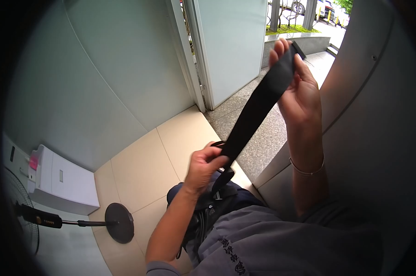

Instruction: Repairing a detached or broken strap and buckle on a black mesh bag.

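Note:
A wide black strap stretches at a slant between my two hands. My right hand, raised high by the open doorway, has its upper end between thumb and fingers; a dark flat piece sits at that tip. Lower down, at waist height, my left hand is closed around the strap with the thumb on top. A short black loop hangs just below the left hand, near a dark bag or pouch with a zip and cords against my body. How the strap joins it is hidden.
A standing fan with a round black base is at the left. Behind it stands a white cabinet. A pale door opens onto stone paving, and a grey panel rises close on my right.

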`<state>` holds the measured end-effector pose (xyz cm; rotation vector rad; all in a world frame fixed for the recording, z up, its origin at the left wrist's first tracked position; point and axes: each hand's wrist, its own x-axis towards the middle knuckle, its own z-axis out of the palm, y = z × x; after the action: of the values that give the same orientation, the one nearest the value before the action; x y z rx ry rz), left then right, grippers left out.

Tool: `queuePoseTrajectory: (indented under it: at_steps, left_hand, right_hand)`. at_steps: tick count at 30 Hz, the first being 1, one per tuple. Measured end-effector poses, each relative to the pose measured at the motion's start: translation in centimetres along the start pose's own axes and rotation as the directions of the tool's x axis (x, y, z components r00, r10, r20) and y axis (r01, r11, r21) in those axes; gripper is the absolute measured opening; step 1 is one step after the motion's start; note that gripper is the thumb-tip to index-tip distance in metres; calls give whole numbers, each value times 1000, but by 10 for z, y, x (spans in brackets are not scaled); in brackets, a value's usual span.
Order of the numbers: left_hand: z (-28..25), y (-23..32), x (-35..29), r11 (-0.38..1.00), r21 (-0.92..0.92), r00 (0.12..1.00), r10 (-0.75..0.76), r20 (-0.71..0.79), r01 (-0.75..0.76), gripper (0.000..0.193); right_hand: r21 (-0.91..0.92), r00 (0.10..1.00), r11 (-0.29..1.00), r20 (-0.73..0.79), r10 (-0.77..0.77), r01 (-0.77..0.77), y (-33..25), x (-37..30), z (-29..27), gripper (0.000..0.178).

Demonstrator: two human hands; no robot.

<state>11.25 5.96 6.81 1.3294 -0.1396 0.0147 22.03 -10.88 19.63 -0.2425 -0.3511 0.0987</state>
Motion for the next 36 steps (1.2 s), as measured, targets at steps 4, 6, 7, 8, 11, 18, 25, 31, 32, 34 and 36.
queuePoseTrajectory:
  at_steps: [4, 6, 7, 8, 11, 18, 25, 31, 32, 34, 36]
  left_hand:
    - [-31, 25, -21, 942, -313, 988, 82, -134, -121, 25]
    - [-43, 34, -29, 932, -304, 970, 143, -198, -199, 25]
    - [-45, 41, -33, 906, -364, 964, 138, -225, -214, 17]
    - [-46, 46, -37, 916, -334, 960, 145, -240, -222, 18]
    - [-47, 58, -43, 938, -253, 947, 167, -276, -239, 18]
    - [-49, 69, -46, 963, -120, 943, 202, -264, -240, 23]
    - [-16, 61, -37, 974, -49, 968, 211, -133, -219, 35]
    - [2, 57, -32, 970, 76, 964, 237, -120, -229, 20]
    - [6, 55, -33, 974, 30, 960, 226, -167, -224, 25]
    - [13, 55, -33, 975, -12, 952, 215, -219, -223, 32]
    - [23, 61, -33, 973, -44, 930, 200, -309, -224, 38]
  right_hand:
    - [-707, 954, 654, 101, -282, 268, 5, -5, -47, 46]
    - [-884, 936, 347, 224, -271, 312, 14, -17, -66, 64]
    - [-917, 936, 249, 250, -247, 311, 19, -21, -82, 56]
    - [-935, 930, 73, 333, -156, 348, 21, -25, -95, 48]
    - [-829, 842, -174, 494, 217, 532, 17, -30, -105, 24]
    - [-700, 801, -394, 559, 217, 595, 20, -44, -99, 24]
    - [-623, 521, -242, 767, -374, 744, 10, -42, -66, 21]
    - [-543, 483, -353, 839, -250, 762, -2, -86, -41, 35]
    - [-602, 550, -216, 795, -257, 769, 0, -89, -39, 36]
    - [-653, 603, -81, 733, -315, 753, 10, -91, -36, 33]
    - [-752, 792, 277, 502, -348, 598, 24, -102, -32, 27]
